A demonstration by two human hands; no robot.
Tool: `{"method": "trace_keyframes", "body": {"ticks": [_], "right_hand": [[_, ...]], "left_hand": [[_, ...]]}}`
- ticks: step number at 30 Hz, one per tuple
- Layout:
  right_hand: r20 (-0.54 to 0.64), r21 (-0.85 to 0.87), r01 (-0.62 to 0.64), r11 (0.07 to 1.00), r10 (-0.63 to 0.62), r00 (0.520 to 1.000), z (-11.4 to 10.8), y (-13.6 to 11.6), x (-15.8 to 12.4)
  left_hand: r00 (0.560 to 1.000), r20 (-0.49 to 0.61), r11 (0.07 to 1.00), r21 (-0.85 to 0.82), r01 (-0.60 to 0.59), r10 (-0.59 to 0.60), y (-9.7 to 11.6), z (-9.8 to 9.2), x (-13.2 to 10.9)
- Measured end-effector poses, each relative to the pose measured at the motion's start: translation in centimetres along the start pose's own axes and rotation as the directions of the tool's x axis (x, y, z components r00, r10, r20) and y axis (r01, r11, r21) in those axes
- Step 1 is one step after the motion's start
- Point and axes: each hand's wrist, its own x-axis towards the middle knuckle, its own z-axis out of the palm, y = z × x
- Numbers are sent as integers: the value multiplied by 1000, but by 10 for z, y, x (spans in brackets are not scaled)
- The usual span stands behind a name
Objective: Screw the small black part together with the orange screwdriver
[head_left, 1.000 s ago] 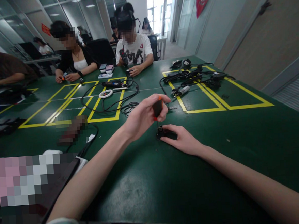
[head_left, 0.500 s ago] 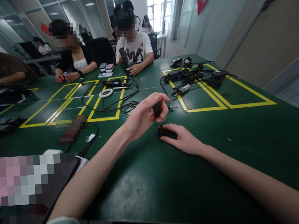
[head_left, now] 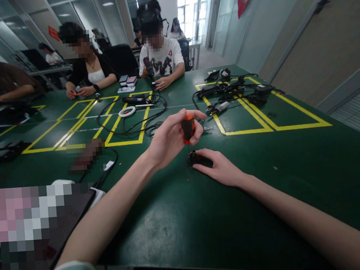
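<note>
My left hand (head_left: pixel 170 137) is closed around the black and orange handle of a screwdriver (head_left: pixel 188 128). Its thin shaft points down to the left end of a small black part (head_left: pixel 204 161) on the table. Whether the tip sits in a screw is too small to tell. A short dark tube stands up from that part beside the shaft. My right hand (head_left: pixel 222 167) pinches the black part between thumb and fingers, pressing it to the green table (head_left: pixel 179 217). A tiny screw-like piece (head_left: pixel 188 180) lies just in front of it.
Beyond my hands lie tangled black cables (head_left: pixel 226 90), a silver-grey tool (head_left: pixel 221 108) and a white ring (head_left: pixel 127 111). Yellow tape (head_left: pixel 244 132) marks the table. A dark phone-like object (head_left: pixel 90 155) is at left. Across the table a person (head_left: pixel 162 58) holds a power drill (head_left: pixel 148 66).
My left hand has turned the screwdriver more upright, and its shaft now shows above the black part. My right hand keeps its hold with hardly any movement.
</note>
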Motion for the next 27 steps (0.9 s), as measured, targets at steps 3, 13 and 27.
{"method": "trace_keyframes", "body": {"ticks": [3, 13, 27], "right_hand": [[0, -4, 5, 1000, -5, 1000, 0, -1, 0], [-7, 4, 5, 1000, -5, 1000, 2, 0, 1], [0, 8, 1, 1000, -1, 1000, -1, -2, 1]], "left_hand": [[1000, 6, 1000, -7, 10, -10, 1, 0, 1], [1000, 2, 1000, 4, -3, 3, 1, 0, 0], [1000, 11, 1000, 11, 16, -16, 0, 0, 0]]}}
